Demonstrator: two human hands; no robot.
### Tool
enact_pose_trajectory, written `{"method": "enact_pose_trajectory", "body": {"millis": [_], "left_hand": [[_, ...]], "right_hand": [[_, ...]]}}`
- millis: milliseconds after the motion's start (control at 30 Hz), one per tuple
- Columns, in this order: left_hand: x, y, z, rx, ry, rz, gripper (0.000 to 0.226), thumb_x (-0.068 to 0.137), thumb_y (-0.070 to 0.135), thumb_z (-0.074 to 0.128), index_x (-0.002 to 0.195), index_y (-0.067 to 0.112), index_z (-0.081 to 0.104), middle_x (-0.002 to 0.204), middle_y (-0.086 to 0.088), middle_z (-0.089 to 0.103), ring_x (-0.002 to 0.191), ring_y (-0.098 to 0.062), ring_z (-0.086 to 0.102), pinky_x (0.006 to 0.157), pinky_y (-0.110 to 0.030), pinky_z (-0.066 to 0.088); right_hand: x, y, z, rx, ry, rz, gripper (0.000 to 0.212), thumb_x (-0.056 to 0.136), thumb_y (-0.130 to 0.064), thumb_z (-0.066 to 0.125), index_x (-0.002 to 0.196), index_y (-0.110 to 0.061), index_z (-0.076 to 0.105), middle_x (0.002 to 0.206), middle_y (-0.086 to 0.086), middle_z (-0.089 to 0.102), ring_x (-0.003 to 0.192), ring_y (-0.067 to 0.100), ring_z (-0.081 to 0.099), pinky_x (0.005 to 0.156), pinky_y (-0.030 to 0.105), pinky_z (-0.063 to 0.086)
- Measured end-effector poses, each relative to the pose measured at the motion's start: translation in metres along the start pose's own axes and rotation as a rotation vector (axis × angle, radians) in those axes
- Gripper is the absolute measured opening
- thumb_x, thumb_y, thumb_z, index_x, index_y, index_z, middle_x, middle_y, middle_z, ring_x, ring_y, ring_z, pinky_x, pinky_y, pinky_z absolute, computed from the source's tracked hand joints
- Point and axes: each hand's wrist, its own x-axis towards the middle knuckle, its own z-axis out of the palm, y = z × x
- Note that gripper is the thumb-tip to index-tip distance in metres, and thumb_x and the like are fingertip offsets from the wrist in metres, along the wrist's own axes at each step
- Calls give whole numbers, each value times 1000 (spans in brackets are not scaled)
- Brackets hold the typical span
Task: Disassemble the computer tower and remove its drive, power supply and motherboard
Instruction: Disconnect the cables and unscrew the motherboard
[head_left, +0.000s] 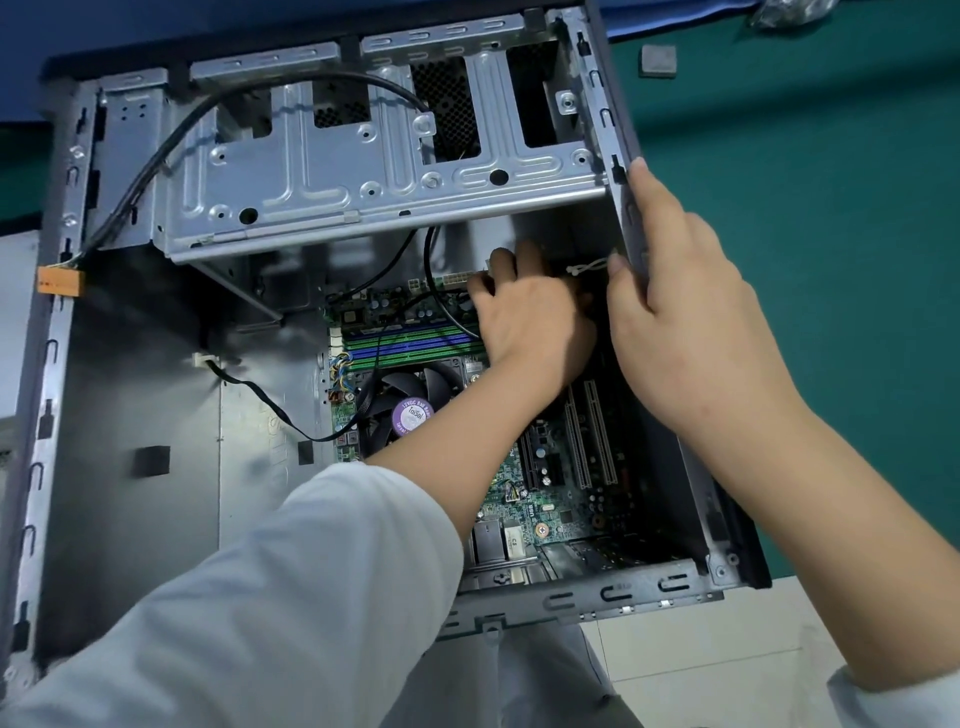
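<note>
Head cam looks straight down into the open grey steel computer tower (130, 415), lying on its side with the panel off. The silver stamped-metal drive cage (332, 171) up top looks empty as far as I can see, and the bay along the left is bare too, so my guess is the drive and power supply are already out and we're onto the green motherboard (561, 499), which is still sitting on the case floor with its black CPU fan (405, 400) in the middle. Left hand (530, 322) is reaching deep under the cage near the top edge of the board, fingers curled down at something there, but I can't tell what it's actually got, maybe a plug, since the fingertips are hidden in shadow. Right hand (675, 312) grips the dark right side wall of the case, thumb inside and fingers outside, just steadying it. A loose black cable (171, 140) arcs over the cage to an orange connector (60, 283) dangling at the left rim. Next move probably calls for freeing whatever is still plugged in up there, then the board screws. Tower sits on a green mat (831, 208) with blue at the far edge and pale tile floor (701, 649) below.
</note>
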Motion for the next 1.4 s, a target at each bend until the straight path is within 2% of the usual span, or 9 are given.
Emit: {"method": "enact_pose_trajectory", "body": {"millis": [67, 167, 333, 633, 867, 1033, 1133, 1333, 1400], "left_hand": [[1, 1, -1, -15, -20, -33, 25, 83, 27, 52, 104, 25, 66, 138, -12, 32, 126, -30, 26, 106, -48, 15], [1, -7, -3, 10, -24, 87, 27, 87, 33, 49, 108, 25, 64, 137, -12, 33, 123, -33, 27, 108, -50, 16], [-1, -15, -4, 43, 50, 204, 24, 89, 36, 46, 102, 25, 63, 122, -10, 41, 112, -34, 34, 103, -48, 27], [2, 1, -4, 61, -32, 17, 31, 86, 34, 49, 114, 28, 62, 137, -9, 34, 125, -30, 27, 103, -48, 22], [-5, -10, -8, 129, 18, 247, 32, 89, 33, 46, 117, 25, 59, 131, -9, 41, 121, -34, 32, 101, -44, 27], [1, -2, -8, 77, -56, 74, 31, 88, 34, 49, 115, 26, 62, 142, -9, 36, 129, -31, 26, 104, -48, 23], [3, 2, -11, 50, -83, -10, 29, 87, 32, 50, 111, 21, 64, 138, -10, 36, 127, -29, 27, 101, -48, 25], [-4, -7, -10, 102, -34, 171, 29, 86, 33, 47, 111, 27, 62, 127, -10, 42, 122, -34, 31, 100, -45, 26], [-6, -6, -9, 116, -38, 162, 30, 86, 34, 47, 112, 27, 61, 127, -10, 42, 123, -33, 30, 101, -46, 25]], "right_hand": [[-1, 0, 0, 6, 1, -3, 58, 99, -24, 39, 151, -30, 14, 130, 8, 44, 105, 36, 51, 74, 35, 32], [-1, -1, 0, 3, 1, -1, 58, 99, -24, 38, 151, -30, 14, 130, 8, 45, 105, 37, 51, 74, 35, 31], [0, -1, 1, 0, 4, -15, 58, 98, -24, 38, 150, -30, 14, 133, 9, 44, 108, 38, 50, 85, 41, 38], [-1, 0, -1, 27, -8, -15, 57, 99, -25, 38, 150, -31, 13, 137, 7, 42, 112, 36, 49, 83, 38, 36], [-1, 0, 0, 29, -7, -10, 58, 98, -25, 39, 150, -30, 14, 134, 8, 43, 110, 37, 50, 84, 41, 38], [-1, 1, -1, 41, -14, -9, 57, 99, -25, 38, 150, -31, 14, 134, 6, 44, 109, 36, 50, 81, 39, 37], [-2, 1, -1, 46, -19, -14, 57, 99, -25, 38, 150, -31, 13, 134, 6, 43, 110, 34, 50, 82, 38, 37], [-2, 0, -1, 58, -16, -7, 58, 99, -25, 39, 150, -32, 13, 136, 5, 43, 111, 34, 49, 84, 39, 38], [-2, 0, 0, 58, -19, -7, 58, 98, -25, 39, 150, -32, 14, 136, 5, 43, 111, 35, 50, 85, 40, 38]]}}
